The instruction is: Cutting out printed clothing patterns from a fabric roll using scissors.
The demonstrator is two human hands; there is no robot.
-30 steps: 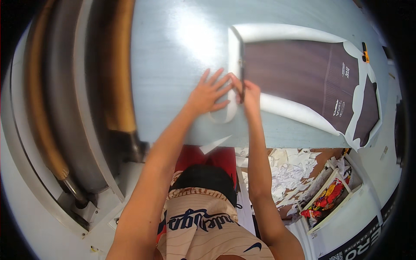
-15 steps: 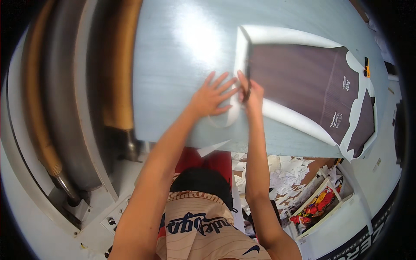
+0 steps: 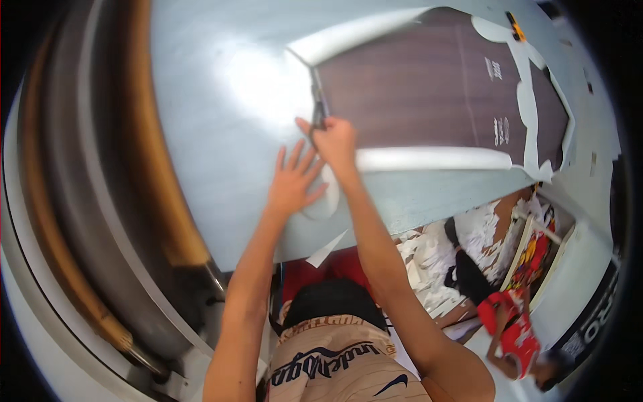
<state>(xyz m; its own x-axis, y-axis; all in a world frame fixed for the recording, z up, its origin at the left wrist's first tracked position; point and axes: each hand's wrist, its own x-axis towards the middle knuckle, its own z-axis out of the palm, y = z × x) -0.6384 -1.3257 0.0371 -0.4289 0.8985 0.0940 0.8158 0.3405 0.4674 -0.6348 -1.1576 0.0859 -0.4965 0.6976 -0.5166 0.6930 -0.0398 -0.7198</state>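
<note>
the right hand (image 3: 337, 142) clasps dark, slim scissors (image 3: 318, 110) at the left edge of the dark brown, white-bordered sheet (image 3: 402, 94) on the pale blue-grey table (image 3: 221, 174); the left hand (image 3: 290, 185), spread and grasping nothing, lies by the curved white strip (image 3: 331, 195), likely for steadiness.

Rollers (image 3: 167, 228) run down the left of the frame, beside the table (image 3: 415, 204), on which a sheet (image 3: 402, 94) lies toward the upper right, with a cutter (image 3: 516, 28) just beyond its top edge. At centre, the left hand (image 3: 292, 184) lies below and left of the right hand (image 3: 336, 142), at the sheet's left end. Scraps (image 3: 418, 264) lie below the table at lower right, above another person (image 3: 514, 328).
</note>
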